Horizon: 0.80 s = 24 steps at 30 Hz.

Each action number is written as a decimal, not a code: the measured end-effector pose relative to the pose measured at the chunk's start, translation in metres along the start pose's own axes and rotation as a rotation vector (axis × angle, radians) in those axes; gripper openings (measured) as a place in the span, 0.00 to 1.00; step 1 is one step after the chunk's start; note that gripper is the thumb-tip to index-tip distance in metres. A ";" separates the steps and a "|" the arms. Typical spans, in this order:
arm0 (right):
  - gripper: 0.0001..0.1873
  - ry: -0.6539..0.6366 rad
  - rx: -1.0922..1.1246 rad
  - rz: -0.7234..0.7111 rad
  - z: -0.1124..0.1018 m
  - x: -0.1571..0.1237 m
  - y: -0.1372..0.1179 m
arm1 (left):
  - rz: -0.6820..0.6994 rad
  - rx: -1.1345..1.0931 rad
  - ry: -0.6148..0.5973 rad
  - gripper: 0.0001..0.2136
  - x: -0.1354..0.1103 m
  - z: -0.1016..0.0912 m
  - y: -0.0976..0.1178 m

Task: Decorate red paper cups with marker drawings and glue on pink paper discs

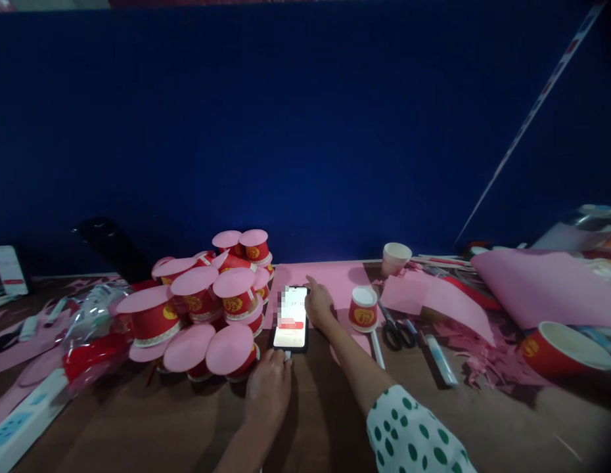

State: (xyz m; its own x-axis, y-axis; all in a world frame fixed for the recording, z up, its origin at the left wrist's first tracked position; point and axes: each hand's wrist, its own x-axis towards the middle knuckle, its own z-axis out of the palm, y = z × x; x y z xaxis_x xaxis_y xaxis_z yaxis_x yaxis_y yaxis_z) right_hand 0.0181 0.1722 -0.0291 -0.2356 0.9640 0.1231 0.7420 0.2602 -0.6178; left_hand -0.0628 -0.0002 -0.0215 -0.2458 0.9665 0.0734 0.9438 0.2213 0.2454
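Well, at the left a clear bag (pixel 91 322) lies crumpled beside something red (pixel 96 355), perhaps holding it; I can't tell. Next come the stacked cups (pixel 155 323), mostly upside down, with pink discs (pixel 148 297) across their tops. The left hand (pixel 269 387) is curled at the lower edge of the lit phone (pixel 292 335); whether it pinches anything I can't tell. The phone lies mid-table, over a pink sheet (pixel 349 272). The right hand (pixel 319 305) is by its right side, forefinger stretched; its grip I can't make out. Then comes a single cup (pixel 363 316), upside down, a white cup (pixel 395 263), mouth up, and a tilted cup (pixel 546 348) showing a pale inside. Behind the brown table (pixel 330 420) rises a blue wall (pixel 305 131). Bare wood runs between the forearms; scissors (pixel 404 336) lie right of the right one.
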 end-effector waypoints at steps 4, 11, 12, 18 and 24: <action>0.31 0.004 -0.006 -0.009 0.001 0.000 0.000 | -0.001 0.000 0.012 0.12 -0.001 0.003 0.000; 0.32 0.011 -0.011 -0.031 0.002 0.001 0.001 | 0.020 -0.014 0.038 0.12 -0.002 0.004 -0.002; 0.32 0.011 -0.011 -0.030 0.003 0.001 0.001 | 0.021 -0.019 0.038 0.11 -0.002 0.004 -0.003; 0.33 0.014 -0.012 -0.037 0.004 0.000 0.001 | 0.033 -0.062 0.015 0.11 0.000 0.002 -0.004; 0.31 0.012 -0.016 -0.026 0.006 0.002 0.001 | -0.009 -0.037 0.027 0.11 -0.003 0.003 -0.004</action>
State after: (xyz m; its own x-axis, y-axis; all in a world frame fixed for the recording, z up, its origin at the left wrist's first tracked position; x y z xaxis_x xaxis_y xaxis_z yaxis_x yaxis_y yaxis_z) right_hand 0.0151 0.1746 -0.0340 -0.2473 0.9575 0.1486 0.7458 0.2860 -0.6017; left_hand -0.0655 -0.0038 -0.0261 -0.2608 0.9605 0.0972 0.9327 0.2247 0.2822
